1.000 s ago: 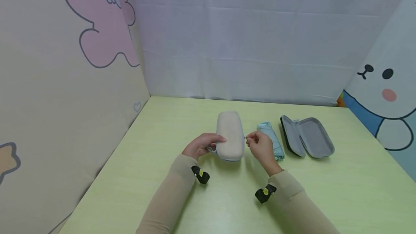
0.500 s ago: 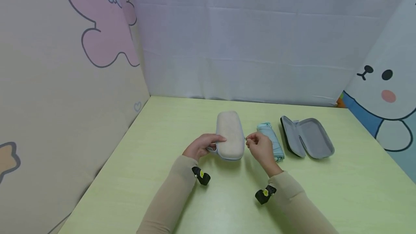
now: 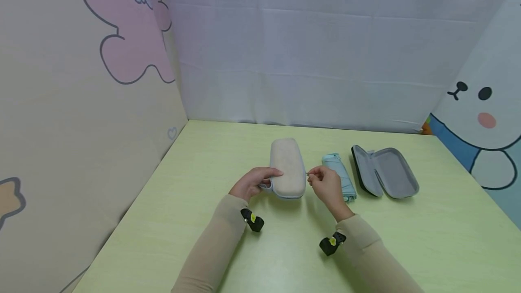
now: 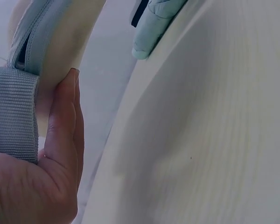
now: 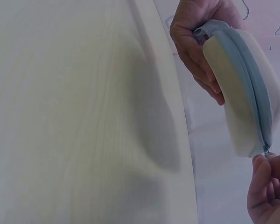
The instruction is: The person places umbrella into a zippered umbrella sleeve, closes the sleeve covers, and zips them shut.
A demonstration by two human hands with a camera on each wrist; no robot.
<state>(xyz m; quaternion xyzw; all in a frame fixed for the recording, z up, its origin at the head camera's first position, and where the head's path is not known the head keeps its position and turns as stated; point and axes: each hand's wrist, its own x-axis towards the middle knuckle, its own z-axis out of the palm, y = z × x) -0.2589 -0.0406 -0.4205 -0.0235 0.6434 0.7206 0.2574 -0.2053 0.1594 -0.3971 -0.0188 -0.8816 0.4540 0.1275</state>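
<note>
A cream zip case [image 3: 288, 162] with a light blue zipper band [image 5: 249, 77] is held up over the table, its shadow beneath. My left hand [image 3: 252, 181] grips its left side, thumb on top and fingers underneath, beside a woven strap loop [image 4: 14, 112]. In the left wrist view a dark slit shows in the band near that loop. On the opposite side my right hand [image 3: 327, 188] pinches the small zipper pull [image 5: 266, 150] between thumb and forefinger. The pull is at the end of the case farthest from the strap.
Just right of my right hand lies a folded light blue umbrella or cloth roll [image 3: 339, 176]. Beyond it sits an opened grey-lined hard case [image 3: 395, 173], its two halves spread. A white curtain [image 3: 317, 67] closes off the back of the table [image 3: 220, 148].
The zip case has shifted and tilted very slightly, its near end a little farther from me. Both hands keep their holds almost unmoved.
</note>
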